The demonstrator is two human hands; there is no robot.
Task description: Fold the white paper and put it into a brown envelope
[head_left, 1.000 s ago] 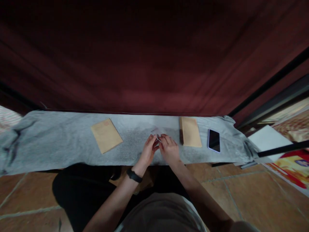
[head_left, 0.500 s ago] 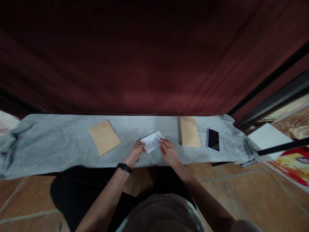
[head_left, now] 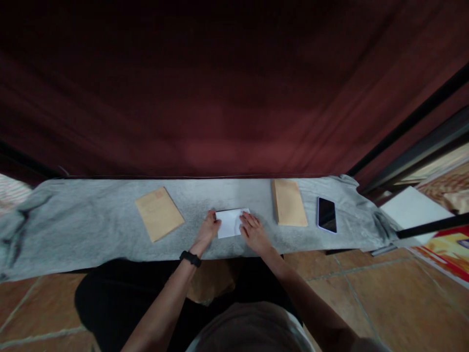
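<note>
A white folded sheet of paper [head_left: 229, 223] lies level on the grey cloth in front of me. At its left end, my left hand [head_left: 209, 227] is closed on the edge, thumb near the paper's face. My right hand [head_left: 255, 234] rests over the right end with its fingers stretched out flat. To the left lies a brown envelope [head_left: 159, 214] with a reddish mark near its top corner. A thick stack of brown envelopes [head_left: 291, 204] sits to the right of my right hand.
The grey cloth [head_left: 91, 220] covers a long narrow bench. A phone [head_left: 327, 215] with a pale purple edge lies at its right. Behind rises a dark red curtain [head_left: 220, 122]. A white board [head_left: 415, 208] and a black bar [head_left: 428, 226] stand off the right end.
The paper has turned from tilted to level and lies lower against the cloth. My right hand's fingers have flattened over its right end. The whole view has shifted slightly.
</note>
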